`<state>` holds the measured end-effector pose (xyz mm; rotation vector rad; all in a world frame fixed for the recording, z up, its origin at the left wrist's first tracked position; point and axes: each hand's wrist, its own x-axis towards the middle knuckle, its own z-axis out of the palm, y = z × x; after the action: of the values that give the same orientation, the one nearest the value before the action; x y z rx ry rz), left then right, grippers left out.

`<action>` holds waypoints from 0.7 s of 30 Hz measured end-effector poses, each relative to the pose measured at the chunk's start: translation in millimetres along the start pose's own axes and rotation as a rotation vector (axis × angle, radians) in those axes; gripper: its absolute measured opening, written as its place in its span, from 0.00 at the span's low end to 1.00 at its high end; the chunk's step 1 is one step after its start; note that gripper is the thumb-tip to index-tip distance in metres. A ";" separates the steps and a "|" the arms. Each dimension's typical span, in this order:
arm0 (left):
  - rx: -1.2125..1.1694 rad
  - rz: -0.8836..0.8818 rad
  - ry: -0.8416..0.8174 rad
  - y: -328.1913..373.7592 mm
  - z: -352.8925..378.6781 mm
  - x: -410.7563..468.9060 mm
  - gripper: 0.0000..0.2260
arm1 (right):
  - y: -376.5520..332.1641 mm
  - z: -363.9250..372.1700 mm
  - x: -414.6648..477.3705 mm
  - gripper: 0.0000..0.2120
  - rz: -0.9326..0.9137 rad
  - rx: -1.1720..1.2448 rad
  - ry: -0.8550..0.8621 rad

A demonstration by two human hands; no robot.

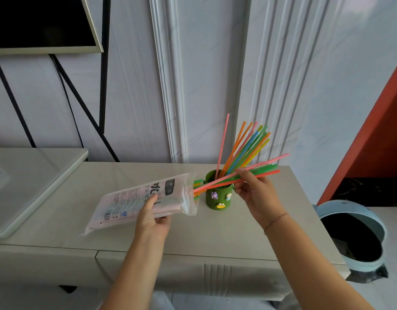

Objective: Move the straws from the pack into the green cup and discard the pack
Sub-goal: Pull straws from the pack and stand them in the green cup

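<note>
A green cup (218, 199) with small stickers stands on the pale cabinet top (249, 229), several coloured straws (244, 148) leaning out of it to the right. My left hand (152, 220) grips a clear plastic straw pack (135, 201), held level to the left of the cup with its open mouth toward it. My right hand (253, 191) pinches a bundle of pink, green and red straws (263, 170) that lies across the cup's front. The bundle's left ends sit just at the pack's mouth.
A light blue bin (354, 233) with a dark liner stands on the floor at the right of the cabinet. A raised white slab (36, 175) lies at the left. A black-framed screen (43, 23) on a stand is behind it, with an orange panel (376, 135) far right.
</note>
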<state>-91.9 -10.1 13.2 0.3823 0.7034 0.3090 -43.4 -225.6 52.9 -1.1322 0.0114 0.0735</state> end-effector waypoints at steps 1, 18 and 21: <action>0.000 0.001 -0.002 -3.2 1.4 -1.2 0.16 | 3.7 4.3 -1.7 0.05 0.008 -0.001 -0.030; -0.027 0.035 0.028 17.7 -8.3 9.8 0.11 | -20.6 -17.4 14.1 0.04 -0.126 -0.156 0.164; -0.031 0.033 0.016 15.4 -9.2 9.5 0.11 | -26.1 -22.6 19.4 0.02 -0.164 -0.227 0.212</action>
<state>-93.5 9.5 8.2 0.3630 0.7074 0.3538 -21.8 -256.1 66.0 -1.3591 0.1009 -0.1966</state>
